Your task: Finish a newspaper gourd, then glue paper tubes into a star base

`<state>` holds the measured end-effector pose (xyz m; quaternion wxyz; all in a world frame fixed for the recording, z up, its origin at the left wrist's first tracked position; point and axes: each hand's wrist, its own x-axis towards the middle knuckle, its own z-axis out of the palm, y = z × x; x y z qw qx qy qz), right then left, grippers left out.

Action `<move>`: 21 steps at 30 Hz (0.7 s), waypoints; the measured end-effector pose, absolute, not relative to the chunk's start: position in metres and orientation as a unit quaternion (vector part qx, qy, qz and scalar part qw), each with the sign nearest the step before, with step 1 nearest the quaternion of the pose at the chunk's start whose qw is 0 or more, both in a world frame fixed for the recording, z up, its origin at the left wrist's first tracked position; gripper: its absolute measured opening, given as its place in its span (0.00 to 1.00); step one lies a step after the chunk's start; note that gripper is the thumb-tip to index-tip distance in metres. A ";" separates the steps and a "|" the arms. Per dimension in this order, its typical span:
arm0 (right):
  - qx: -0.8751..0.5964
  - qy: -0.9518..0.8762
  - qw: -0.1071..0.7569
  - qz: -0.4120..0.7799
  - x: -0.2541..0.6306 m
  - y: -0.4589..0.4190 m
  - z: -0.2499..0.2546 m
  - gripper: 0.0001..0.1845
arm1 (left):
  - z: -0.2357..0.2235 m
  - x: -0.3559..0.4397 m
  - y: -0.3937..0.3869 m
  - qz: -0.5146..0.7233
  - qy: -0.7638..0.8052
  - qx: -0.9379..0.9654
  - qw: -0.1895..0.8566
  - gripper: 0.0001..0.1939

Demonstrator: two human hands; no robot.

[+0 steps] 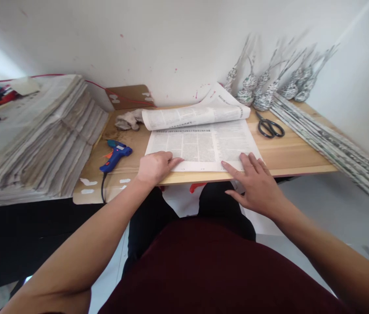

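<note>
A newspaper [204,144] lies flat on the wooden table [295,155], its top sheet curled back in a fold [197,115] toward the wall. My left hand [154,168] rests on the paper's near left corner, fingers curled and pressed down on the sheet. My right hand [256,183] lies open at the near right corner, fingers stretched flat on the paper's edge. Neither hand holds anything.
A tall stack of newspapers [33,135] fills the left. A blue glue gun [115,155] lies on cardboard beside a crumpled cloth [128,120]. Black scissors [269,127] lie right of the paper. Rolled paper sticks [331,144] and woven paper pieces [263,93] line the right and back.
</note>
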<state>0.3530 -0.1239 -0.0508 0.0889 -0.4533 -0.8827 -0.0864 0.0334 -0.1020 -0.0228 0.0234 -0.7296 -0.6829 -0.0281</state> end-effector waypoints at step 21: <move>-0.445 -0.884 0.105 -0.097 0.353 -0.121 -0.056 0.38 | -0.016 0.011 -0.097 0.069 -0.685 -0.723 0.060 0.30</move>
